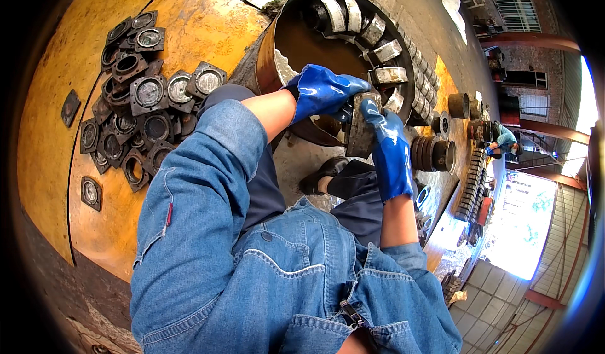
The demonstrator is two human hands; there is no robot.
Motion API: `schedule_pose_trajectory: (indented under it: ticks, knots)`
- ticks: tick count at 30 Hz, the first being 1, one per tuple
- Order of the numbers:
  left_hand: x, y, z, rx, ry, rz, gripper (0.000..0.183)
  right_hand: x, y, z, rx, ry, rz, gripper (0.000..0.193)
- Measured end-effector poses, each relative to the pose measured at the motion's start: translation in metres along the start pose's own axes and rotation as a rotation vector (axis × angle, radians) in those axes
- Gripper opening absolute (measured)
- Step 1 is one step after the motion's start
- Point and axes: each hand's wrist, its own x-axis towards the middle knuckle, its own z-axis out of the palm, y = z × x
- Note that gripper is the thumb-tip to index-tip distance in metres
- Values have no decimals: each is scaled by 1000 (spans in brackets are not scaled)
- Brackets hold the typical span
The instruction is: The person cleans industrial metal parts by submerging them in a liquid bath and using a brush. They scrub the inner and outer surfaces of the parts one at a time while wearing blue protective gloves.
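In front of me I hold a dark, square metal flange (362,131), seen nearly edge-on, over the near rim of a big round metal tub (268,58). My right hand (389,146), in a blue rubber glove, grips its right side with the fingers over the upper part. My left hand (322,92), gloved alike, is closed round its upper left edge. Something small and dark shows under the left fingers, too hidden to name. Brown liquid (309,48) fills the tub, and several curved metal pieces (387,75) are lined up along its right inner side.
On the yellow metal sheet (195,23) at left lies a heap of square flanges (149,92) with round centres. Ring-shaped parts (435,154) and long rows of metal pieces (425,76) stand to the right. Another person (504,141) bends over farther off. My shoe (321,174) is beside the tub.
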Motion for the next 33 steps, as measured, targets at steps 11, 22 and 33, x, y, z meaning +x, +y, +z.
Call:
schedule_pose_trajectory:
  ticks: [11,22,33]
  knots:
    - [-3,53,-21,-239,-85,-422,39,8,2,2,38,-75,106,60]
    - [0,52,-15,-496,-30,-547,38,3,3,-1,1,-19,52,80]
    - [-6,113,-37,-314,-106,-597,41,6,10,-3,12,1,54,80]
